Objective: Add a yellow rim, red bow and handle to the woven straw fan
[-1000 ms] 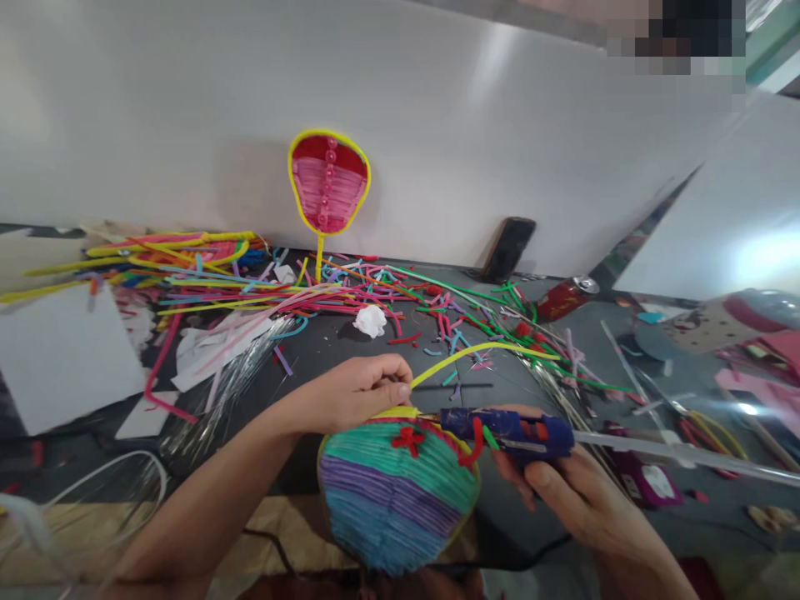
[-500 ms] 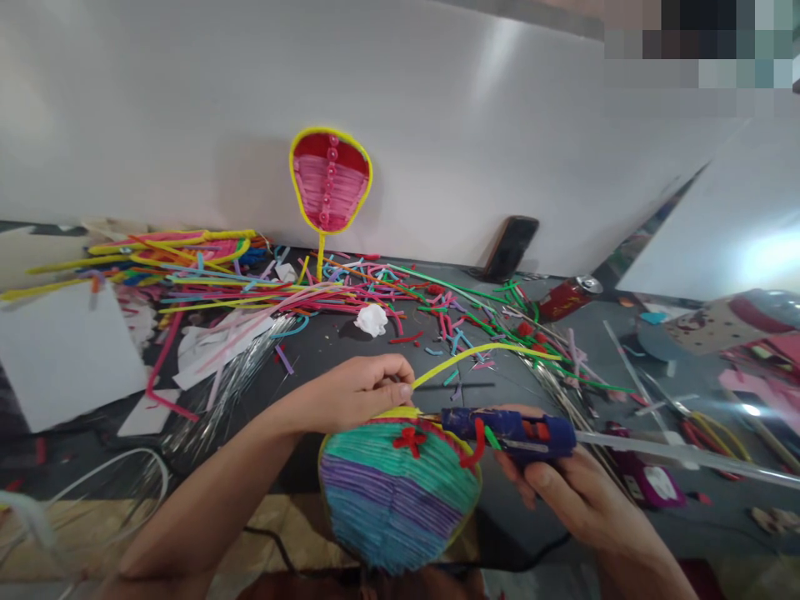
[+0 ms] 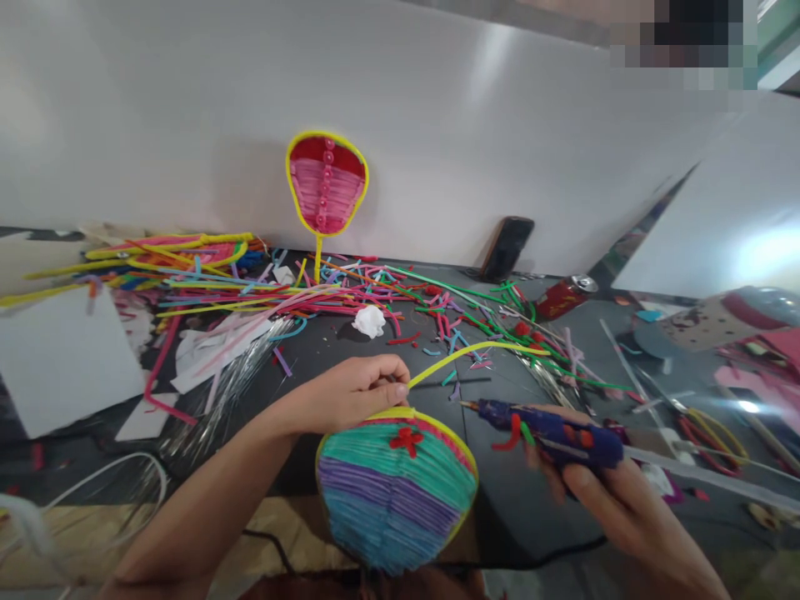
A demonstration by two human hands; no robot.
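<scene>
My left hand point(image 3: 350, 392) pinches a yellow pipe cleaner point(image 3: 481, 350) against the top rim of a round fan-shaped piece point(image 3: 397, 492) striped green, purple and blue, with a small red bow on it. The free end of the pipe cleaner arcs off to the right over the dark table. My right hand point(image 3: 600, 492) is wrapped round a blue glue gun point(image 3: 550, 427) whose nozzle points left, a short gap away from the piece's rim. A clear glue stick sticks out behind the gun.
A finished pink and red fan point(image 3: 327, 187) stands against the white wall. Loose pipe cleaners point(image 3: 206, 279) and cut bits litter the dark table point(image 3: 350, 346). A phone point(image 3: 507, 248) leans on the wall, a red can point(image 3: 564, 297) lies beside it, white paper point(image 3: 59, 358) sits left.
My right hand has drawn the glue gun away to the right, so its nozzle no longer touches the piece's rim. The left hand keeps its pinch in place.
</scene>
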